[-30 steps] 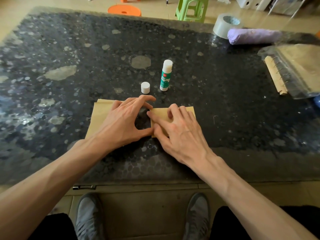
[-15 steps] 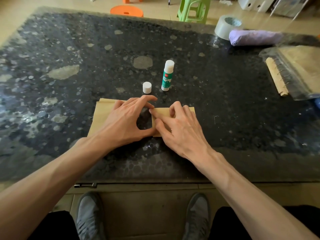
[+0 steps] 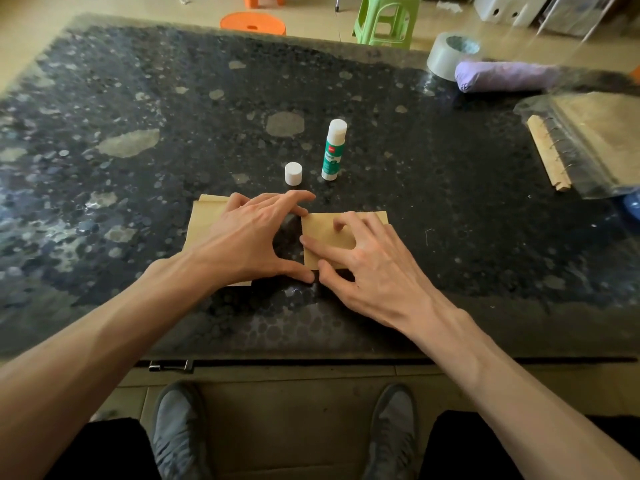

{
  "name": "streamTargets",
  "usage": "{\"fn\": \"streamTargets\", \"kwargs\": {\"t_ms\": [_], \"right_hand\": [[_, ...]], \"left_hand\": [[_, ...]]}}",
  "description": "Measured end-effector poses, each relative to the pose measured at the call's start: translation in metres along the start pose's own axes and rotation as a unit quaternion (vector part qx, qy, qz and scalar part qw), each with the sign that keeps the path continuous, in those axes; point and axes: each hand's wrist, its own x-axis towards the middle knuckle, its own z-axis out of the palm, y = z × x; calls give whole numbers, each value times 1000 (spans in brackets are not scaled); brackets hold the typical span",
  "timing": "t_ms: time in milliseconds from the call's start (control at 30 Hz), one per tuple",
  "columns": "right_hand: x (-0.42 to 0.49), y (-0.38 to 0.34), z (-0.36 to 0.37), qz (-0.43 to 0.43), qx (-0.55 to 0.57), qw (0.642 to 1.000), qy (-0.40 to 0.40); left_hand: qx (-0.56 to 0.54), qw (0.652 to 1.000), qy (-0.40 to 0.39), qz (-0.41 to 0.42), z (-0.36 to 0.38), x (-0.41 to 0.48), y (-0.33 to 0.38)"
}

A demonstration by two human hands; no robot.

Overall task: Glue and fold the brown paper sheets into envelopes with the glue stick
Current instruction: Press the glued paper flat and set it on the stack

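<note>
1. On the tabletop (image 3: 138,98), near its front edge, two brown sheets lay side by side.
2. The left hand (image 3: 249,244) was spread flat on the left sheet (image 3: 204,226).
3. The right hand (image 3: 374,268) pressed straight fingers on the folded sheet (image 3: 325,233), whose long axis ran left to right.
4. The uncapped glue stick (image 3: 333,150) stood just beyond both hands, with its cap (image 3: 293,173) beside it.

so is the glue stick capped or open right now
Uncapped. The glue stick stands upright on the table, and its white cap sits apart beside it.
</note>
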Motion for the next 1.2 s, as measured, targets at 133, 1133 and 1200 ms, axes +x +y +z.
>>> {"fn": "streamTargets", "kwargs": {"t_ms": [133, 1133, 1200], "right_hand": [[-8, -1, -3, -20, -33, 999, -19], [-19, -4, 8, -28, -4, 1000, -10], [-16, -4, 9, -8, 43, 999, 18]], "left_hand": [[6, 1000, -26, -4, -4, 0, 1], [5, 995, 88, 48, 12, -4, -2], [-5, 995, 89, 40, 12, -3, -2]]}}
